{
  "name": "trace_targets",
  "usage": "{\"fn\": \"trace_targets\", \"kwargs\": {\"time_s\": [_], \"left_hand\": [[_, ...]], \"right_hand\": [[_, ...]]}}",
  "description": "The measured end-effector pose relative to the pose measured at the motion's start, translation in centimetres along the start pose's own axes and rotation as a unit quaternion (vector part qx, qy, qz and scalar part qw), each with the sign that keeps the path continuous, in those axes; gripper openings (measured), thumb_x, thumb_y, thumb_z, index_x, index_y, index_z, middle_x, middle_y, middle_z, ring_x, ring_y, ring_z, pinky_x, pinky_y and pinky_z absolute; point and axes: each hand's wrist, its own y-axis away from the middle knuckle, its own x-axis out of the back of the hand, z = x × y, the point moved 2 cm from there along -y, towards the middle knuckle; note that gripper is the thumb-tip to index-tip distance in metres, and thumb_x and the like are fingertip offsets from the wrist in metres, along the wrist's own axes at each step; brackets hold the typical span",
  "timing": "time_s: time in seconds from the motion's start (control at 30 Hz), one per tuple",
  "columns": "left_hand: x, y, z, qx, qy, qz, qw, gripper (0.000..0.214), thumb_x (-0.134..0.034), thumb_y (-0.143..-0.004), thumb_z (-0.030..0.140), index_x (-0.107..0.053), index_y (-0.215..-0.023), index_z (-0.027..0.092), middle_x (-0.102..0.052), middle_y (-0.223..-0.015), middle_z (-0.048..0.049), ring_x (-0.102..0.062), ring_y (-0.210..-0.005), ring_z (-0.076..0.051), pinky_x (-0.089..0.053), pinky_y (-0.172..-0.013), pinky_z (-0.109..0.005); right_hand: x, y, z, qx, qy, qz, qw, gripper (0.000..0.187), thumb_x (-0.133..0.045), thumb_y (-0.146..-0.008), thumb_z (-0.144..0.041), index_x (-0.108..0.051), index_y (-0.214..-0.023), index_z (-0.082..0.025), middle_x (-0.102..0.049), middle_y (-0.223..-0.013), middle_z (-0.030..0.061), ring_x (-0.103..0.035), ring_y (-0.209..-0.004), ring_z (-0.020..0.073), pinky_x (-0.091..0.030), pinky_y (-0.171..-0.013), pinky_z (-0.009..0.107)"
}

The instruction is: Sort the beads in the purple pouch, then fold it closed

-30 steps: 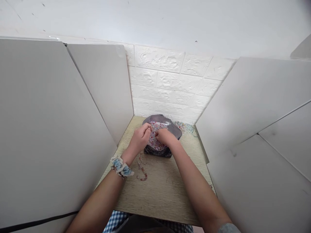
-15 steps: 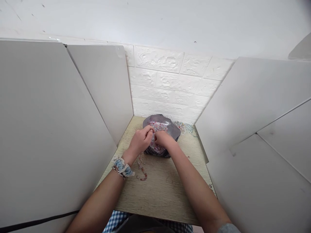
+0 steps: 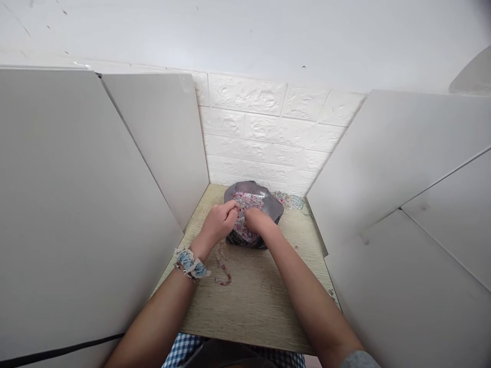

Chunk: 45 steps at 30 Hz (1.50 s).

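A dark grey plastic bag (image 3: 273, 205), spread wide, holds a heap of small pink, red and clear beads (image 3: 248, 200). My left hand (image 3: 219, 222) is closed in a pinch over the bag's left side. From beneath it a strand of pinkish-orange beads (image 3: 224, 273) trails onto the table; the pinched end is too small to see clearly. Fingers curled and pointing down, my right hand (image 3: 258, 221) reaches into the beads just right of the left one. Its fingertips are partly hidden, and I cannot make out what is between them.
Pale and bluish bead strands (image 3: 295, 202) lie at the back right of the wooden table (image 3: 249, 301). White panels (image 3: 153, 128) close in the left and right sides, with a white brick-pattern wall (image 3: 264, 133) behind. A few loose bits lie near the right edge.
My hands have moved slightly apart: the left a little to the left and down, the right lower into the beads. The camera view has shifted slightly.
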Motion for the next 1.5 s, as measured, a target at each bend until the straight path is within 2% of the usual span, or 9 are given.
{"fn": "trace_targets", "kwargs": {"time_s": [0.3, 0.53, 0.6, 0.7, 0.9, 1.1, 1.2, 1.43, 1.5], "left_hand": [[0.1, -0.2, -0.2, 0.009, -0.006, -0.018, 1.000, 0.018, -0.032, -0.077, 0.018, -0.044, -0.063, 0.016, -0.042, -0.055, 0.0023, -0.038, -0.054, -0.010, -0.026, -0.054, -0.022], [-0.1, -0.1, -0.1, 0.025, -0.053, -0.036, 0.998, 0.022, -0.031, -0.080, 0.025, -0.036, -0.060, 0.017, -0.038, -0.052, 0.0028, -0.036, -0.051, -0.009, -0.023, -0.052, -0.023], [-0.2, -0.1, -0.1, 0.033, -0.079, -0.038, 0.996, 0.025, -0.031, -0.080, 0.028, -0.032, -0.059, 0.017, -0.035, -0.050, 0.0030, -0.033, -0.049, -0.009, -0.020, -0.050, -0.024], [-0.2, -0.1, -0.2, 0.040, -0.103, -0.036, 0.993, 0.024, -0.032, -0.080, 0.029, -0.031, -0.059, 0.017, -0.036, -0.050, 0.0029, -0.032, -0.048, -0.009, -0.019, -0.050, -0.025], [-0.3, -0.3, -0.7, 0.049, -0.117, -0.027, 0.992, 0.024, -0.032, -0.079, 0.029, -0.033, -0.058, 0.017, -0.038, -0.052, 0.0024, -0.033, -0.050, -0.009, -0.020, -0.051, -0.024], [-0.3, -0.3, -0.9, 0.069, -0.130, -0.018, 0.989, 0.024, -0.031, -0.079, 0.029, -0.035, -0.059, 0.017, -0.041, -0.053, 0.0014, -0.034, -0.051, -0.010, -0.022, -0.052, -0.024], [-0.3, -0.4, -0.9, 0.068, -0.136, -0.019, 0.988, 0.025, -0.030, -0.079, 0.030, -0.037, -0.059, 0.017, -0.043, -0.054, 0.0003, -0.036, -0.052, -0.011, -0.022, -0.053, -0.024], [-0.2, -0.3, -0.7, 0.059, -0.145, -0.025, 0.987, 0.027, -0.029, -0.080, 0.029, -0.041, -0.059, 0.018, -0.044, -0.054, -0.0004, -0.034, -0.051, -0.012, -0.022, -0.053, -0.025], [-0.2, -0.3, -0.7, 0.062, -0.146, -0.027, 0.987, 0.027, -0.029, -0.080, 0.029, -0.043, -0.059, 0.018, -0.043, -0.053, -0.0003, -0.034, -0.050, -0.012, -0.022, -0.052, -0.025]], "right_hand": [[1.2, 0.4, 0.6, 0.032, -0.063, 0.047, 0.996, 0.019, -0.038, -0.075, -0.007, -0.054, -0.084, -0.008, -0.058, -0.091, 0.0156, -0.054, -0.082, 0.0223, -0.038, -0.064, 0.027], [3.9, 1.5, 2.3, 0.069, -0.227, 0.104, 0.966, 0.018, -0.029, -0.086, -0.026, -0.040, -0.075, -0.016, -0.052, -0.071, 0.0024, -0.047, -0.062, 0.0111, -0.035, -0.055, 0.021], [4.0, 1.5, 2.3, 0.076, -0.410, 0.082, 0.905, 0.020, -0.029, -0.086, -0.028, -0.039, -0.073, -0.016, -0.047, -0.064, -0.0004, -0.045, -0.055, 0.0093, -0.036, -0.054, 0.021], [3.9, 1.4, 1.8, 0.061, -0.680, 0.015, 0.730, 0.017, -0.032, -0.084, -0.023, -0.040, -0.071, -0.016, -0.046, -0.062, -0.0017, -0.045, -0.051, 0.0079, -0.039, -0.056, 0.022], [3.1, 0.5, 0.9, 0.020, -0.872, -0.036, 0.488, 0.014, -0.035, -0.081, -0.012, -0.044, -0.071, -0.013, -0.049, -0.058, 0.0009, -0.049, -0.053, 0.0096, -0.045, -0.061, 0.025], [2.7, -0.2, 1.2, -0.020, -0.917, -0.015, 0.398, 0.015, -0.031, -0.077, -0.010, -0.045, -0.074, -0.012, -0.052, -0.060, 0.0036, -0.052, -0.056, 0.0110, -0.046, -0.060, 0.025], [2.7, -0.3, 1.4, -0.024, -0.897, 0.012, 0.441, 0.013, -0.033, -0.077, -0.014, -0.045, -0.075, -0.013, -0.052, -0.063, 0.0036, -0.052, -0.059, 0.0098, -0.046, -0.061, 0.022], [2.4, -0.1, 2.8, -0.026, -0.545, 0.078, 0.834, 0.016, -0.037, -0.071, -0.015, -0.046, -0.084, -0.016, -0.056, -0.083, 0.0046, -0.052, -0.066, 0.0104, -0.043, -0.061, 0.019], [2.2, 0.0, 3.2, -0.034, -0.397, 0.072, 0.914, 0.018, -0.037, -0.068, -0.011, -0.051, -0.079, -0.015, -0.057, -0.078, 0.0043, -0.053, -0.066, 0.0123, -0.042, -0.058, 0.021]]}}
